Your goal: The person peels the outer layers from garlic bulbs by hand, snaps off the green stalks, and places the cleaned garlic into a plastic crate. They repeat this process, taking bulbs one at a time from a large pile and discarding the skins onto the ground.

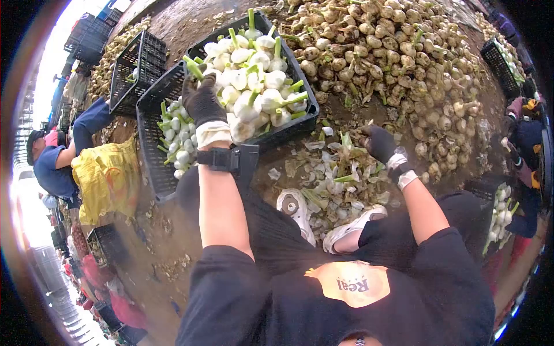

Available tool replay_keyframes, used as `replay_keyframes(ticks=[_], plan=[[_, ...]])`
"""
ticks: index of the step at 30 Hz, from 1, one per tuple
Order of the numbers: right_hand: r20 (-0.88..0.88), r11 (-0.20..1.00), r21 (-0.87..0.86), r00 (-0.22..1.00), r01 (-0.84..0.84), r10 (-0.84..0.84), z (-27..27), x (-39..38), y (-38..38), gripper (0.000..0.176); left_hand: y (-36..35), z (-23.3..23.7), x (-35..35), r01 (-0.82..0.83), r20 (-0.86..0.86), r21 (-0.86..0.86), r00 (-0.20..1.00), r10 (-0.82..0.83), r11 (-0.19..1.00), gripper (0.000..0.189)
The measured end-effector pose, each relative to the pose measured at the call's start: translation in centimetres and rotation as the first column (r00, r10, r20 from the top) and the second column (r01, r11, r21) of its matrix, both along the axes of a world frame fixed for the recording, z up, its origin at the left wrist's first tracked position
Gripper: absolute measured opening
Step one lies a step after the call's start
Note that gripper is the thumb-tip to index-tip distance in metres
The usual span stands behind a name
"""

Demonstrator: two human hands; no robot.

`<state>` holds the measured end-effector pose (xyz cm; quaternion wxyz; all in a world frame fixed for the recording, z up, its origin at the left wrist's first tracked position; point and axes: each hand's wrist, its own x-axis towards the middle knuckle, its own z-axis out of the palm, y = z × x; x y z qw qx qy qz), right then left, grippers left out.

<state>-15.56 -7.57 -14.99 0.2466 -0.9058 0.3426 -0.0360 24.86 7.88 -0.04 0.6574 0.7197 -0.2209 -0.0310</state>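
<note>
My left hand [203,102], in a dark glove, reaches over the black crate [231,36]. Its fingers are closed round a garlic bulb whose thick green stem [194,68] sticks out past the fingertips; the glove hides most of the bulb. Large peeled white garlic bulbs [247,104] with cut stems are heaped in the crate beside that hand. Smaller garlic bulbs [180,138] lie in the crate's left part. My right hand [381,144], also gloved, is curled closed above the garlic peelings [340,179]; what it holds, if anything, is hidden.
A big pile of untrimmed, soil-stained garlic [375,52] spreads ahead and to the right. Another black crate [137,72] stands at left. A person [55,167] sits by a yellow sack [107,179]. Garlic-filled crates and people line the right edge. My white clogs [297,213] flank the peelings.
</note>
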Motion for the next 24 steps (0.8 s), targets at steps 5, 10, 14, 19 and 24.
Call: replay_keyframes(ticks=[5,10,14,19,24], plan=[[0.138,0.993,-0.120,0.990,-0.007,0.024,-1.7,1.1,-3.7,0.029,-0.6,-1.5,-0.7,0.028,0.230,0.648,0.945,-0.231,0.761,0.076],[0.131,0.958,-0.215,0.978,0.188,-0.162,0.8,5.1,-10.6,0.026,-0.4,-0.7,0.7,0.099,0.339,0.287,0.920,-0.198,0.953,0.069],[-0.064,0.939,-0.306,0.981,0.155,-0.183,-0.8,7.7,-18.0,0.036,-0.6,2.5,-2.4,0.124,0.407,0.213,0.891,-0.203,0.969,0.057],[0.200,0.899,-0.291,0.940,0.326,-0.277,-6.4,6.1,-18.8,0.043,-2.1,5.2,-9.8,0.330,0.364,0.149,0.858,-0.362,0.932,0.047],[0.073,0.968,-0.150,0.979,0.200,-0.191,1.9,3.1,-15.8,0.036,-4.8,4.4,-15.1,0.640,0.042,0.131,0.759,-0.650,0.757,0.042]])
